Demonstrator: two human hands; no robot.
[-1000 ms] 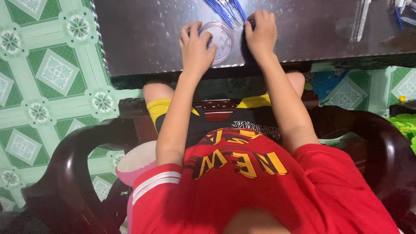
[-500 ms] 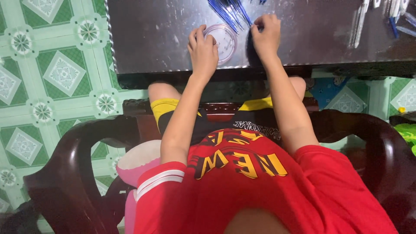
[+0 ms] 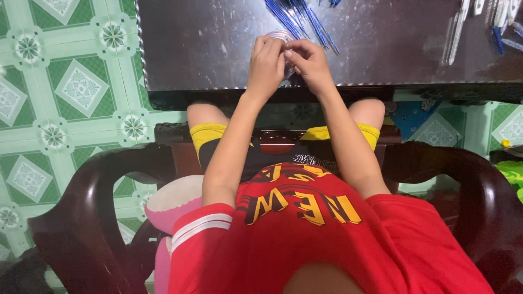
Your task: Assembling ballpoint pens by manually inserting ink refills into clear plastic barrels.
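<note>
Landmark: the dark table (image 3: pixel 218 60); every place below is told from it.
Chair: a dark wooden chair (image 3: pixel 103 218) on the near side of the table, well back from its edge; a pink cushion (image 3: pixel 171 204) lies on the seat's left.
Left hand: the left hand (image 3: pixel 266 64) rests on the table just inside its near edge, fingers curled round the left side of the disc.
Right hand: the right hand (image 3: pixel 308 61) is beside it, touching it, fingertips pinched on the disc's right edge.
Disc: a small, round, clear disc (image 3: pixel 278 38) on the table between both hands, mostly hidden by them.
Doing it well: I judge that a steady left hold with light right fingertips suits it best.
Pens: blue pens (image 3: pixel 299 16) lie fanned just beyond the disc.
Far right: pale pens (image 3: pixel 456 30) near the table's far right corner.
</note>
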